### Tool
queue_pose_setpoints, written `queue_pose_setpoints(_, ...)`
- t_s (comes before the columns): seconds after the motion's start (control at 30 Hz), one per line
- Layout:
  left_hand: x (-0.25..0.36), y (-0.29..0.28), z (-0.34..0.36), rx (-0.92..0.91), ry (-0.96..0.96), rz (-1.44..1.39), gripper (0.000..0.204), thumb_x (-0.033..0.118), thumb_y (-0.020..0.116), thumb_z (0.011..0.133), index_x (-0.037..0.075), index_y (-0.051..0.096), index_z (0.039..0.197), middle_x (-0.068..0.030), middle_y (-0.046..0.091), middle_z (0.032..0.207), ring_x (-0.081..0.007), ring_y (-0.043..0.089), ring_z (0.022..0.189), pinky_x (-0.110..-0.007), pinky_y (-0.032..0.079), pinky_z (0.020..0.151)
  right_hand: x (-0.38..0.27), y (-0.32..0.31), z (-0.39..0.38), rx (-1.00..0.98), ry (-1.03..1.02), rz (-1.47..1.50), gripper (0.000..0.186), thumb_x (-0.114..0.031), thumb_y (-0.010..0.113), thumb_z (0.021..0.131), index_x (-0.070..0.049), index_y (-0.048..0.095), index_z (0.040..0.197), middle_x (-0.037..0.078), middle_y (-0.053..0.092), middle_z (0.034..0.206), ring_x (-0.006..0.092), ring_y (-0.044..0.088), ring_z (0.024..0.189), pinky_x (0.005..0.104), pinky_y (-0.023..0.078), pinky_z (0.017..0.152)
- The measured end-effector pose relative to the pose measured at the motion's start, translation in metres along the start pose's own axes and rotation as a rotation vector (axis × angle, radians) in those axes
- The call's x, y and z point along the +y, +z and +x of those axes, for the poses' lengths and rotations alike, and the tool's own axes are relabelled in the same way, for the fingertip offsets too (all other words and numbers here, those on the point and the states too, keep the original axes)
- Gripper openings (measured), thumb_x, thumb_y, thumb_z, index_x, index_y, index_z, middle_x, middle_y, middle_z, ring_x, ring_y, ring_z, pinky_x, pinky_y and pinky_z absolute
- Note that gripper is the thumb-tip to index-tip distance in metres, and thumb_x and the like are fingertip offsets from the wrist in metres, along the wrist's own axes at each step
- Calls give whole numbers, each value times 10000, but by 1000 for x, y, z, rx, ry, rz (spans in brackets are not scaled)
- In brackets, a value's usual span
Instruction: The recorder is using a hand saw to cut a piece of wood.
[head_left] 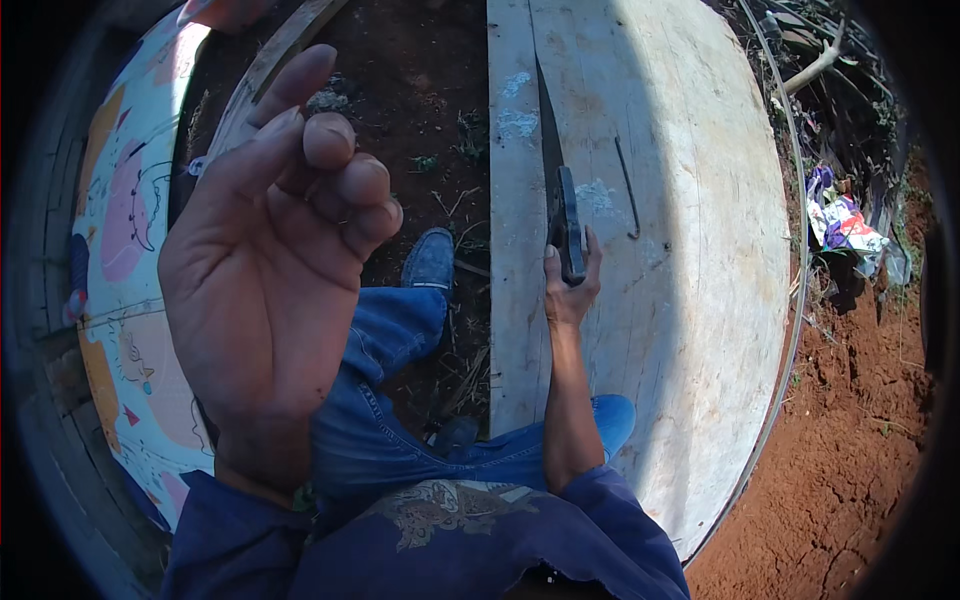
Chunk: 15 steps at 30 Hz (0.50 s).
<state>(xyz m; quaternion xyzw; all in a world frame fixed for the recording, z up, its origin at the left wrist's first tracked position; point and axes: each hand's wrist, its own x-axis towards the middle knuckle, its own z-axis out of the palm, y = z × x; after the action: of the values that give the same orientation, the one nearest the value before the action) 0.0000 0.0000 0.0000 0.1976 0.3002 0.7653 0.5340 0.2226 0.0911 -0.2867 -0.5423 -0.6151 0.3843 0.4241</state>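
My left hand (pixel 275 280) is raised close to the camera, palm showing. Its fingers are loosely bent and hold nothing. Farther down, my right hand (pixel 572 290) grips the dark handle of a hand saw (pixel 567 215). The saw's long narrow blade points away from me over the pale wooden board (pixel 715 250), close to the board's left edge. Just right of the saw, a thin metal rod (pixel 626 185) with a hooked near end lies on the wood.
Colourful printed panels (pixel 120 270) stand on the left. Dark soil and a blue shoe (pixel 428 260) lie between them and the board. Crumpled packaging (pixel 848 225), a branch (pixel 815 65) and red earth (pixel 840 470) are at the right. A blurred skin-toned shape (pixel 222 12) shows at the top left.
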Motion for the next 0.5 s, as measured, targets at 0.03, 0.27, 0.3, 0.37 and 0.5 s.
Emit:
queue_pose_setpoints(0.03,-5,-1,-1,59,22,-11,516,115,409,1025,-28,233,1488,-86,611,970,-191,621,923,-372,529,790,7,2,-5,16,-28,-18,667,-149,757,782,2,477,1368,135,652,963,202,642,827,313,520,759)
queue_pose_setpoints(0.27,-3,17,3,182,-61,-40,387,118,449,1010,31,408,1384,-89,629,929,-204,660,867,-357,566,795,49,-44,-51,-52,62,-53,712,-151,773,768,-14,466,1396,149,589,1152,284,588,1054,414,482,877)
queue_pose_setpoints(0.3,-4,17,1,178,-69,-49,385,116,453,1009,34,408,1382,-90,628,928,-207,660,869,-357,565,795,61,-55,-58,-58,89,-86,712,-129,766,757,-14,467,1392,146,594,1114,281,586,1018,423,475,857)
queue_pose_setpoints(0.37,-4,14,-3,154,-81,-56,371,117,453,1013,50,408,1376,-88,625,940,-211,656,877,-357,562,792,93,-74,-72,-64,99,-223,754,-71,757,683,-8,481,1382,151,586,1076,308,579,985,417,466,834)
queue_pose_setpoints(0.5,-10,7,-4,78,-80,-78,340,115,465,1016,58,425,1348,-86,658,964,-209,678,892,-338,567,799,136,-99,-95,74,-24,-479,667,-54,738,692,24,513,1315,203,561,1125,363,534,1097,441,425,951)
